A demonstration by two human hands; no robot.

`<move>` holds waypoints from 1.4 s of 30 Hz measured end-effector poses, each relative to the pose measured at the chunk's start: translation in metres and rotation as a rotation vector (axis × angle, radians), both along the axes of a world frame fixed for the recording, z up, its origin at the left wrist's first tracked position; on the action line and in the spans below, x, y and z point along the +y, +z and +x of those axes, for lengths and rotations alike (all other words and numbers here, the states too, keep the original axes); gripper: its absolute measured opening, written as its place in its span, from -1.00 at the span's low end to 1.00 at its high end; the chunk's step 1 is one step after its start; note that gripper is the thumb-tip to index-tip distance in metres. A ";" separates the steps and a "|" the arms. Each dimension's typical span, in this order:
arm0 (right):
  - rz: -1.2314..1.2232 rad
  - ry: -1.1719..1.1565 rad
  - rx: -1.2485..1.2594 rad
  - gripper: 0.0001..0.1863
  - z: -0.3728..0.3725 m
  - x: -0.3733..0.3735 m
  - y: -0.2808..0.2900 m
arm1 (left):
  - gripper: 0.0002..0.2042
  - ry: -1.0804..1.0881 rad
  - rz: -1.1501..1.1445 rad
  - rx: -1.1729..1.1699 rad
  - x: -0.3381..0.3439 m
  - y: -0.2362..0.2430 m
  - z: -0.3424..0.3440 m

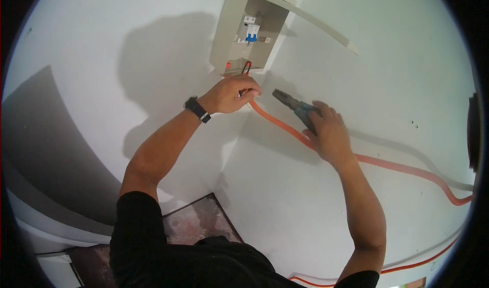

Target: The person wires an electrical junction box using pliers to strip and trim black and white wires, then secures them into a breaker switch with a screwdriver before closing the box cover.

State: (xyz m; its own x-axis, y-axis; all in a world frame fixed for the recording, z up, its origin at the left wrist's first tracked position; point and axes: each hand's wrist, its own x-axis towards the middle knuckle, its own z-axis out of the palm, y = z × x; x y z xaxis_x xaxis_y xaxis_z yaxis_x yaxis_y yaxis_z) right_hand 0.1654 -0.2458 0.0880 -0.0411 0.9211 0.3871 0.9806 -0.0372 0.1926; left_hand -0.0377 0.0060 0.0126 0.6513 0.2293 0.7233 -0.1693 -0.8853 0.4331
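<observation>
My left hand (232,94), with a dark watch on its wrist, is closed around the end of an orange corrugated conduit (277,122) just below an electrical box (221,38). Red and black wires (246,67) stick up past its fingers toward the box's lower opening. Pliers (290,102) with dark jaws and teal-and-black handles are gripped in my right hand (328,135). Their jaws point up and left, apart from the conduit end. Inside the open box sits a white circuit breaker (252,31) with a blue switch.
The box's cover (326,28) juts out to the right. The conduit runs behind my right wrist along the white wall (407,94) to the right edge. A second, thin orange conduit (417,264) lies low at right. A reddish floor patch (201,219) with dark edging shows below.
</observation>
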 end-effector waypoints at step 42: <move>-0.206 0.089 0.347 -0.75 0.014 0.020 0.001 | -0.90 0.005 0.249 -0.086 0.003 0.002 0.006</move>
